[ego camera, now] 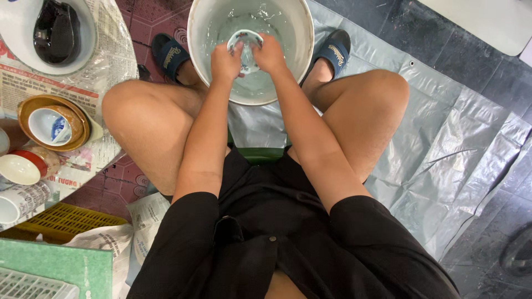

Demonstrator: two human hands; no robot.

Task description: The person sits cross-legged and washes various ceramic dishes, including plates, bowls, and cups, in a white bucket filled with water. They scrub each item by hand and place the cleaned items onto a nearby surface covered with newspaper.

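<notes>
Inside the white bucket (195, 33), at twelve o'clock from the seated person and set between the two sandalled feet, a small cup (245, 45) with a pale rim and blue-and-red pattern is held over the water. It lies directly between the hands: the left hand (225, 62) grips it from nine o'clock, the right hand (270, 55) from three o'clock, both closed round its sides with fingers curled over the wall, so neither is spread and neither is free. The cup's mouth faces up toward the camera and slightly toward twelve o'clock, so its axis runs roughly along the line of sight, tipped away from the body. Both hands touch it; the right appears to sit a little higher on the rim, the left a little lower and nearer the body. How far the cup's base dips into the water cannot be told, since the fingers cover it. Well apart, at nine to ten o'clock, a newspaper-covered table (111, 61) carries more crockery: a blue-and-white cup (51, 126) nested in a brown bowl (33, 105), a red-rimmed bowl (21, 168), and a dark glossy piece (55, 33) on a white plate. A grey tarpaulin (443, 144) spreads under the bucket toward three o'clock.
</notes>
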